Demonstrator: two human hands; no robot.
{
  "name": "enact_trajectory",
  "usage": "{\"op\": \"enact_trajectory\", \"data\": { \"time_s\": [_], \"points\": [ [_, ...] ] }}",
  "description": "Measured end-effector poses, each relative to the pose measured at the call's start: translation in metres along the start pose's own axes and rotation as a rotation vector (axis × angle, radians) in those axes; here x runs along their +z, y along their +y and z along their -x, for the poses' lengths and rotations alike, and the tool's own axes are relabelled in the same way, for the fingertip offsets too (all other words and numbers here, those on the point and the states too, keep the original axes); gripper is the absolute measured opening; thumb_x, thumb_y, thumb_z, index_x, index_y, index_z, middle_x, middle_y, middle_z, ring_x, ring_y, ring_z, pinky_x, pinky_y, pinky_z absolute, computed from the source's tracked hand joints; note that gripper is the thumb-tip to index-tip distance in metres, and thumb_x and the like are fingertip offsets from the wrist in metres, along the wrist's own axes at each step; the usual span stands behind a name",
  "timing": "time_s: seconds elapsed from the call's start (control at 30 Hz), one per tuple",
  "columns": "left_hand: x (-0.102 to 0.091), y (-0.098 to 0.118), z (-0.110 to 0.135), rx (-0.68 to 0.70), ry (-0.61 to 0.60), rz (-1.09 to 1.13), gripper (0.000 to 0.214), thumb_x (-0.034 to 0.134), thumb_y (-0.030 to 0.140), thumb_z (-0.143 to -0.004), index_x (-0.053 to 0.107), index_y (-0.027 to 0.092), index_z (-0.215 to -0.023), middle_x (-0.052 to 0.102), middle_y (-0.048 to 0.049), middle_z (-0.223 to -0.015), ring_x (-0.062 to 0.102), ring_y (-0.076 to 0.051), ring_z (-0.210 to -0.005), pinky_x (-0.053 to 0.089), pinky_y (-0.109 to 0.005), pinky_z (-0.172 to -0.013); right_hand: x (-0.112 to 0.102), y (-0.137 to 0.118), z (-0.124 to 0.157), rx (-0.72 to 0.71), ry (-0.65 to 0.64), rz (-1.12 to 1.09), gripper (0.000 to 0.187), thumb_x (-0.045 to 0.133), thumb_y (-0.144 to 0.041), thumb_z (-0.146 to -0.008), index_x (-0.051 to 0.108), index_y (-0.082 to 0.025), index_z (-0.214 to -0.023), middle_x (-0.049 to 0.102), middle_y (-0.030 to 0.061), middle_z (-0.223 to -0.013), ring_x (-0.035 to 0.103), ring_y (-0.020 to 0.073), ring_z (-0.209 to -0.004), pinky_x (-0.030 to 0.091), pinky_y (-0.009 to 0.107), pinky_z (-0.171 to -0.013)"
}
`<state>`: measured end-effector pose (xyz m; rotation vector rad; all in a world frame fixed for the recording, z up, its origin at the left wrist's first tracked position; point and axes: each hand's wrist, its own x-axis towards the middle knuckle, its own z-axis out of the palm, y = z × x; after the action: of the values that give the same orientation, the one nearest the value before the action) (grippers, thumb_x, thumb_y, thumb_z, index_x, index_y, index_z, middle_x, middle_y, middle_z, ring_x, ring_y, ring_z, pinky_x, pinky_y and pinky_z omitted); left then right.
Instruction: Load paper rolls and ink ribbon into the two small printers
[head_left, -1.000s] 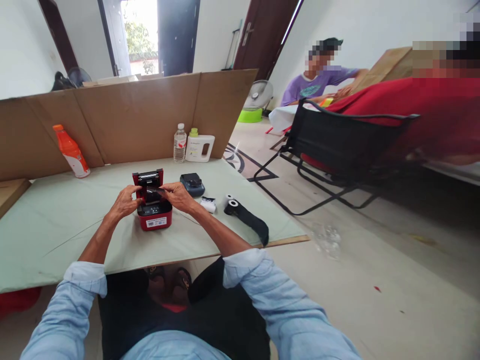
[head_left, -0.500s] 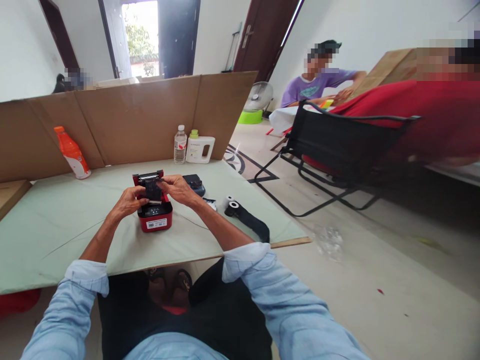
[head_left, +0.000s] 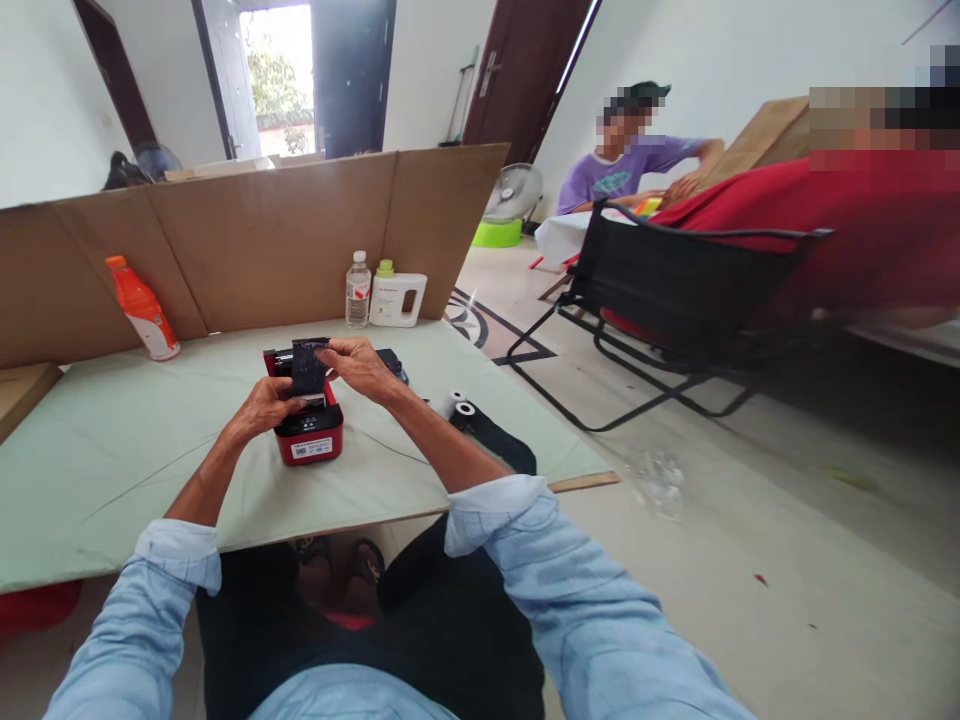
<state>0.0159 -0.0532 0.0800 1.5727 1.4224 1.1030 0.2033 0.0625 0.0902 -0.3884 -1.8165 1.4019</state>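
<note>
A red and black printer (head_left: 311,447) stands on the table with its lid raised and a white label on its front. Over its open top, a black strip (head_left: 306,370), which looks like ribbon or paper, is stretched upward. My right hand (head_left: 361,370) pinches the strip near its upper right edge. At its lower left, my left hand (head_left: 262,410) is closed on the strip, thumb and fingers by a whitish edge. The fingers hide part of the printer's inside. To the right lie a partly unrolled black roll (head_left: 491,436) and a small white roll (head_left: 451,402).
Behind the printer, an orange bottle (head_left: 144,310), a water bottle (head_left: 358,290) and a white jug (head_left: 397,298) stand before a cardboard screen (head_left: 277,240). A dark case (head_left: 394,365) is partly hidden behind my right hand. A black folding chair (head_left: 675,300) and two people are at the right.
My right hand has risen slightly, pulling the black strip higher, so more of it shows over the raised lid. My left hand stays near the same place.
</note>
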Motion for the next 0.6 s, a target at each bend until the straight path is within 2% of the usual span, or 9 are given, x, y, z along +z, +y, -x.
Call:
{"op": "enact_trajectory", "data": {
  "time_s": [0.3,0.43,0.6],
  "points": [
    [0.0015,0.0000,-0.0017,-0.024,0.012,0.025,0.033,0.086,0.040,-0.072,0.081,0.014,-0.091,0.079,-0.0051,-0.082,0.070,-0.020,-0.074,0.056,-0.031,-0.070,-0.0075,-0.0001,-0.0023,0.024,0.030,-0.017,0.047,0.078,-0.064,-0.077,0.070,-0.017,-0.075,0.067,0.0002,-0.072,0.060,0.0140,-0.069,0.053,0.025,-0.061],
    [0.0014,-0.0006,-0.0031,-0.023,0.025,-0.001,0.030,0.085,0.040,-0.072,0.080,0.014,-0.087,0.077,-0.0031,-0.077,0.069,-0.019,-0.070,0.053,-0.029,-0.066,-0.0091,0.0028,-0.0007,0.074,-0.009,-0.026,0.048,0.085,-0.060,-0.069,0.074,-0.016,-0.084,0.071,0.0016,-0.077,0.061,0.0138,-0.070,0.052,0.024,-0.060],
    [0.0010,-0.0006,-0.0030,-0.009,0.034,-0.017,0.028,0.083,0.039,-0.073,0.078,0.014,-0.084,0.075,-0.0025,-0.075,0.067,-0.018,-0.068,0.051,-0.027,-0.064,-0.0080,0.0062,0.0007,0.149,-0.057,-0.021,0.051,0.088,-0.062,-0.062,0.073,-0.014,-0.073,0.070,0.0015,-0.069,0.060,0.0135,-0.065,0.050,0.024,-0.058]
  ]
}}
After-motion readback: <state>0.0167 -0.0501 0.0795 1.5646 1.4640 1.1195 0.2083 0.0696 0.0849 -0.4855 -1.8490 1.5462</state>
